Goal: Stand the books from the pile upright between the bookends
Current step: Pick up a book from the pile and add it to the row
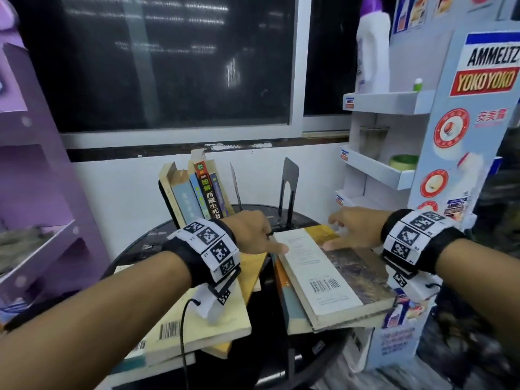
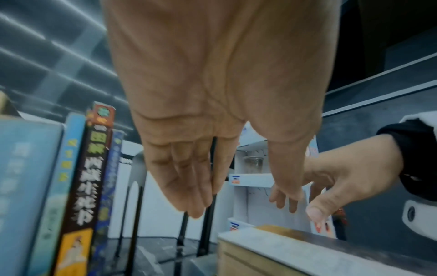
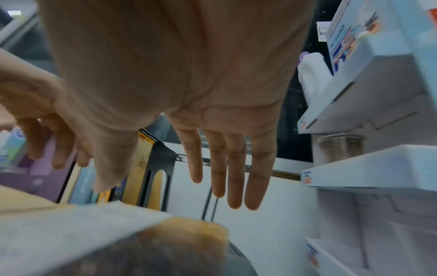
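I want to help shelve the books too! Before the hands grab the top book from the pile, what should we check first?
1. Both hands free: ok. The left hand and the right hand are open and hold nothing.
2. Top book reachable: ok. It lies flat on the pile with nothing on its cover.
3. Room between the bookends: ok. There is a gap between the standing books and the right bookend.
4. Standing books steady: not ok. They lean.
5. Pile steady: cannot tell. It overhangs the round table.
6. Hands touching the book: cannot tell.
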A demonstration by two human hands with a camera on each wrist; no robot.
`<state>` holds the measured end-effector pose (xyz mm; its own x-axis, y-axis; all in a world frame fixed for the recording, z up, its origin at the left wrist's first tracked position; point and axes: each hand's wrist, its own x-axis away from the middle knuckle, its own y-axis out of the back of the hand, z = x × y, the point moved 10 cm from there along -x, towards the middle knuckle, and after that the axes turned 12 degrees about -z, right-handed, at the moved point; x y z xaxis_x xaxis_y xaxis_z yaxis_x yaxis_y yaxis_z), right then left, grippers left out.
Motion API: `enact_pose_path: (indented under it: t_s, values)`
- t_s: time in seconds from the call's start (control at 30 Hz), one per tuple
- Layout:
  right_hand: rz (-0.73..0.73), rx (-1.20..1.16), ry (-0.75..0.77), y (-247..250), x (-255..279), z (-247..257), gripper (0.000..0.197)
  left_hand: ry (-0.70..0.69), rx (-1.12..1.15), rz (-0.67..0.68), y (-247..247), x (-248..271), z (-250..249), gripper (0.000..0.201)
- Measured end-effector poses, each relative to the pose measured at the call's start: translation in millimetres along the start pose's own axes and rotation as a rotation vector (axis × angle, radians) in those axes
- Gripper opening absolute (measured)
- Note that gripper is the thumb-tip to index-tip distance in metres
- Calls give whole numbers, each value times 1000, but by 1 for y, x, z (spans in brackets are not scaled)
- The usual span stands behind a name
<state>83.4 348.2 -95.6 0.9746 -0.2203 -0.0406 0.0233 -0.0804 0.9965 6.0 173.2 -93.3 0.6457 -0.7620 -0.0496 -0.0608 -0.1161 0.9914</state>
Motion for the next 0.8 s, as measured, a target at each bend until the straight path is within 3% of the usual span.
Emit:
enact_pose_path:
  t_s: [0.17, 0.23, 0.27, 0.37, 0.4, 0.53, 0.63, 0.7, 0.77, 0.8]
  values:
    - [70, -34, -19, -20, 16, -13, 84, 34, -47, 122, -33, -7, -11, 77]
    - [85, -63, -9, -24, 18, -9, 80, 16, -23, 153, -41, -6, -20, 71]
    - [81, -74, -1, -24, 18, -7, 78, 4, -26, 165, -44, -5, -24, 75]
    - [68, -96, -4, -24, 17, -4, 77, -36, -36, 168, -52, -12, -27, 112]
    - [64, -92, -2, -23, 16, -3, 76, -36, -16, 162, -55, -16, -25, 113]
    - [49, -110, -13, -21, 14, -2, 74, -20, 92, 187, -51, -8, -32, 66]
    - [28, -158, -43, -22, 14, -6, 75, -13, 159, 170, -51, -13, -36, 47]
    - [11, -232, -51, -24, 14, -9, 60, -32, 158, 159, -53, -19, -36, 46]
    - [-27, -307, -62, -22, 18, -12, 28, -71, 156, 161, -53, -27, -41, 47]
    - [-39, -325, -63, -22, 20, -13, 21, -86, 159, 176, -52, -29, -44, 44]
